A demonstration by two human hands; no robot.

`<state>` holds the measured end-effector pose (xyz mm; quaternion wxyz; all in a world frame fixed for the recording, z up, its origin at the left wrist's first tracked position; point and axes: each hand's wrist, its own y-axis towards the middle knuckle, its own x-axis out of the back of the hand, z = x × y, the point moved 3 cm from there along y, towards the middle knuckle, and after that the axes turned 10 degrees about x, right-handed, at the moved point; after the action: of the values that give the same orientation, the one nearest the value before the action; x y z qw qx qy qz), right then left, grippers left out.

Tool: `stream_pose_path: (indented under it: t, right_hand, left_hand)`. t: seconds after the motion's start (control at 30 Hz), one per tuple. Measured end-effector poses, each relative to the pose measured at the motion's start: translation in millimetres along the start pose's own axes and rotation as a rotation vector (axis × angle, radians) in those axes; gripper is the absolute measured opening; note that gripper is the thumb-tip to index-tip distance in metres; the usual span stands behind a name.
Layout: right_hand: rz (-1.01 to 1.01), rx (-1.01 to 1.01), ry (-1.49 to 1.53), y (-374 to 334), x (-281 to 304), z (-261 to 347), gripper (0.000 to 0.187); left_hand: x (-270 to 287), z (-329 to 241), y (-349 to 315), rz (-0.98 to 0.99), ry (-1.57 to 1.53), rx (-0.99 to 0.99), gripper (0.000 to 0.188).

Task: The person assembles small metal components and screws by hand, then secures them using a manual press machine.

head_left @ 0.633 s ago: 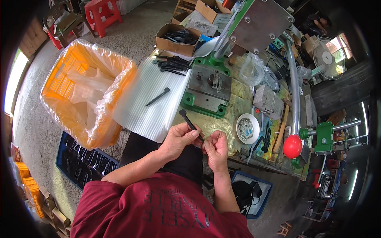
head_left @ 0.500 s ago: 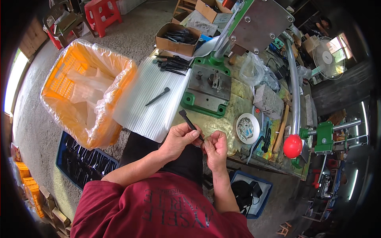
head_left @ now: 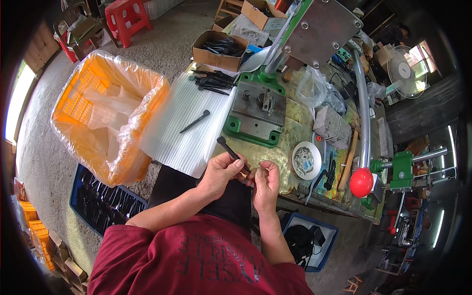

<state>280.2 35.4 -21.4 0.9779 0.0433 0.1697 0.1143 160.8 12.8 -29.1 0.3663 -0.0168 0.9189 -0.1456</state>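
My left hand (head_left: 220, 178) is closed on a slender black part (head_left: 229, 150) with a wider head, thumb along its side. The head points up and away, towards the hand press. My right hand (head_left: 265, 186) is beside the part's lower end, thumb and fingers pinched together. Whatever they pinch is too small or hidden to make out. A similar black piece (head_left: 194, 121) lies alone on the white ribbed foam sheet (head_left: 173, 142). A pile of such black pieces (head_left: 214, 81) rests at the sheet's far end.
The green hand press (head_left: 255, 110) stands ahead, its red-knobbed lever (head_left: 362, 182) reaching to the right. A white bowl of small metal parts (head_left: 307, 160) sits near my right hand. Left is a plastic-lined orange crate (head_left: 110, 123); beyond the sheet, a cardboard box (head_left: 221, 51).
The black part's head has shifted slightly left and tilted a little more that way. My right fingers have moved slightly left and up. Both hands stay close together.
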Motion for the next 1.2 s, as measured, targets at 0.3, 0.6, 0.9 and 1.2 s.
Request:
stream_pose_path:
  t: [0.3, 0.6, 0.9, 1.2]
  right_hand:
    - [-0.023, 0.033, 0.025, -1.1, 9.5, -3.7, 0.020]
    - [-0.088, 0.046, 0.006, -4.5, 25.9, -7.6, 0.016]
    - [-0.113, 0.016, -0.007, -5.3, 34.8, -9.7, 0.014]
    - [-0.103, -0.003, -0.004, -3.6, 37.6, -13.3, 0.012]
  left_hand:
    - [7.8, -21.6, 19.1, -0.070, 0.012, -0.066, 0.010]
    - [3.2, -72.7, 85.5, -0.124, 0.401, -0.328, 0.008]
    - [-9.3, -93.6, 145.1, -0.239, 0.687, -0.409, 0.006]
    - [-13.4, -96.1, 152.7, -0.339, 0.930, -0.433, 0.007]
